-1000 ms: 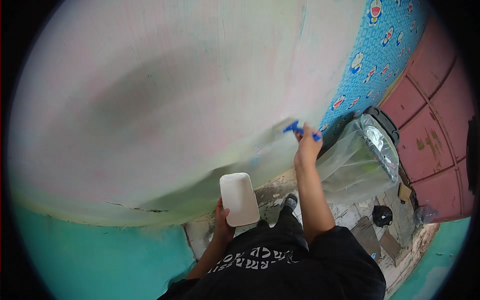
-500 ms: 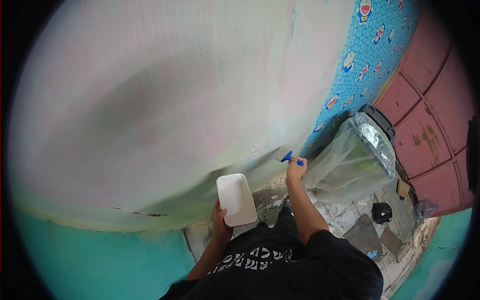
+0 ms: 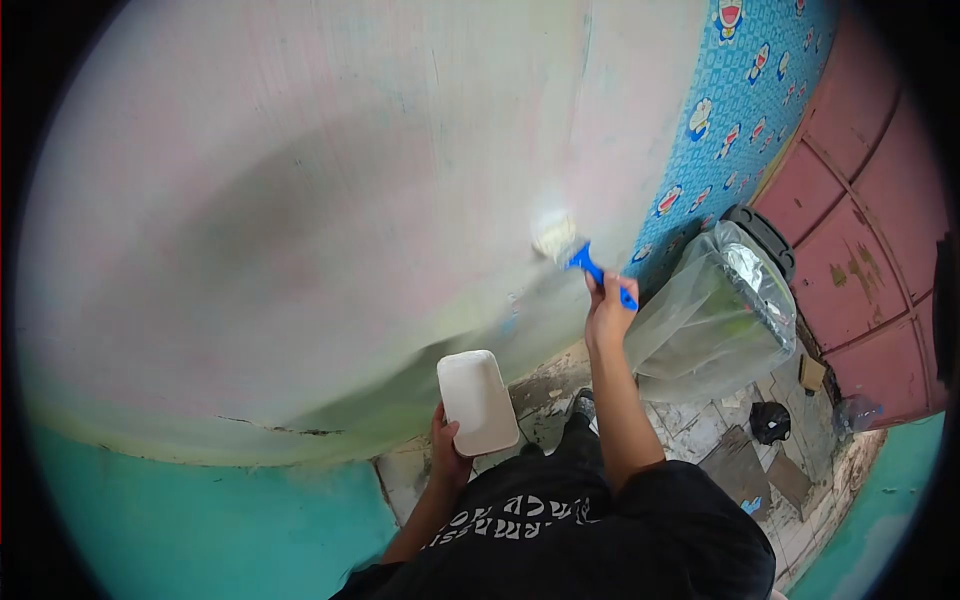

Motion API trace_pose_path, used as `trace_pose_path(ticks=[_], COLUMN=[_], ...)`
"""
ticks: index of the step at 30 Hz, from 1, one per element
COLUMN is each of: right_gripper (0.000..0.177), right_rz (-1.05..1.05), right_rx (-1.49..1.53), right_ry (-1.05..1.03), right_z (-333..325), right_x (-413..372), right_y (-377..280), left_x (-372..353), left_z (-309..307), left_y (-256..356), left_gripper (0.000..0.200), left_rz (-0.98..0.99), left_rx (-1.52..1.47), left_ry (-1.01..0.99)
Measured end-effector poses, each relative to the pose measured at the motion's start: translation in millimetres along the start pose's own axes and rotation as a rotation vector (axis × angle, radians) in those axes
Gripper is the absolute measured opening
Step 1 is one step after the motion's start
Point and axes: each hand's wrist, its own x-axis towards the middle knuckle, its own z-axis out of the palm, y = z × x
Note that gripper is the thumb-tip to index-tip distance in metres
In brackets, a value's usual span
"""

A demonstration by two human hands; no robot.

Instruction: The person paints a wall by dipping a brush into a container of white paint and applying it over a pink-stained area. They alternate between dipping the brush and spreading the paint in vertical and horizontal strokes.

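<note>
My right hand [image 3: 611, 305] is wrapped round the blue handle of a paintbrush [image 3: 584, 262]. Its pale bristles press against the whitish wall [image 3: 400, 200], and a fresh white patch shows just above them. Low on the left, my left hand [image 3: 449, 440] grips the edge of a white rectangular tub [image 3: 478, 402], thumb over the side and the other fingers mostly hidden behind it. The tub's inside is white; I cannot make out how much paint it holds.
Blue cartoon wallpaper [image 3: 715, 130] borders the wall on the right. A container draped in clear plastic [image 3: 710, 320] stands beside my right arm. A pink panelled door [image 3: 870, 230] is beyond. On the tiled floor lie a black bag [image 3: 769, 422] and flat boards [image 3: 738, 465].
My right hand has raised the brush up the wall, from low near the wall's base. The bristles now touch the wall higher up. My left hand and the tub have barely moved.
</note>
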Motion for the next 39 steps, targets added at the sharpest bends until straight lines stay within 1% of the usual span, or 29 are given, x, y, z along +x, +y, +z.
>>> trace_pose_path(ticks=[2,5,6,7,9,11,13,15,16,17,19,20,22,24,25,26,27,29,30,32,34,36,37,39], right_gripper=[0.017,0.02,0.022,0.021,0.02,0.017,0.014,0.012,0.013,0.013,0.014,0.014,0.016,0.016,0.017,0.017,0.018,0.018,0.018,0.017,0.015,0.016,0.016,0.017], right_rz=[0.079,0.123,0.118,0.086,0.018,-0.083,-0.116,-0.175,-0.186,-0.202,-0.233,-0.183,-0.195,-0.03,-0.015,0.0,-0.029,-0.087,-0.113,-0.137,-0.209,-0.304,-0.343,-0.335], right_rx=[-0.095,-0.29,-0.307,-0.311,-0.319,-0.221,-0.018,0.164,0.179,0.172,0.163,0.145,0.011,-0.099,-0.175,-0.252,-0.293,-0.371,-0.329,-0.254,-0.088,0.138,0.215,0.233], right_ry=[0.114,0.299,0.311,0.253,0.136,-0.028,-0.108,-0.185,-0.211,-0.202,-0.194,-0.161,-0.092,0.052,0.107,0.166,0.172,0.178,0.113,-0.003,-0.074,-0.201,-0.24,-0.256], right_z=[-62,-81,-69,-43,26,93,147,177,182,178,153,129,68,12,-16,-33,-31,-14,10,78,147,195,214,230], right_x=[4,5,9,12,16,15,12,8,7,8,17,18,15,4,2,2,1,-2,2,2,6,13,15,17], right_y=[42,68,64,50,0,-60,-119,-155,-162,-158,-126,-105,-49,-6,19,33,32,30,15,-40,-101,-148,-164,-179], left_x=[0,5,2,-1,0,2,2,5,10,14,20,24,17,17,17,17,19,29,28,16,17,14,11,11], left_z=[3,-5,-3,1,4,4,5,1,-5,-10,-17,-17,-7,-2,-4,-7,-13,-26,-21,-10,-12,-11,-8,-5], left_y=[1,-5,-5,-3,-2,-6,-8,-9,-12,-16,-20,-19,-8,-4,-6,-9,-15,-25,-21,-14,-18,-19,-15,-15], left_gripper=[0.075,0.073,0.073,0.074,0.074,0.075,0.076,0.076,0.076,0.076,0.075,0.075,0.074,0.073,0.073,0.072,0.072,0.072,0.073,0.076,0.073,0.074,0.075,0.076], left_rz=[-0.003,-0.007,-0.016,-0.023,-0.029,-0.035,-0.045,-0.035,-0.02,-0.004,0.018,0.036,0.032,0.032,0.031,0.025,0.033,0.056,0.053,0.034,0.062,0.065,0.06,0.071], left_rx=[0.003,-0.007,-0.007,-0.006,-0.006,-0.008,-0.004,-0.007,-0.017,-0.031,-0.018,-0.013,-0.026,-0.041,-0.048,-0.054,-0.04,-0.013,-0.018,-0.03,-0.065,-0.076,-0.071,-0.07], left_ry=[0.019,-0.002,-0.005,-0.009,-0.016,-0.02,-0.029,-0.076,-0.119,-0.161,-0.171,-0.177,-0.152,-0.123,-0.106,-0.09,-0.104,-0.133,-0.141,-0.147,-0.145,-0.137,-0.132,-0.133])
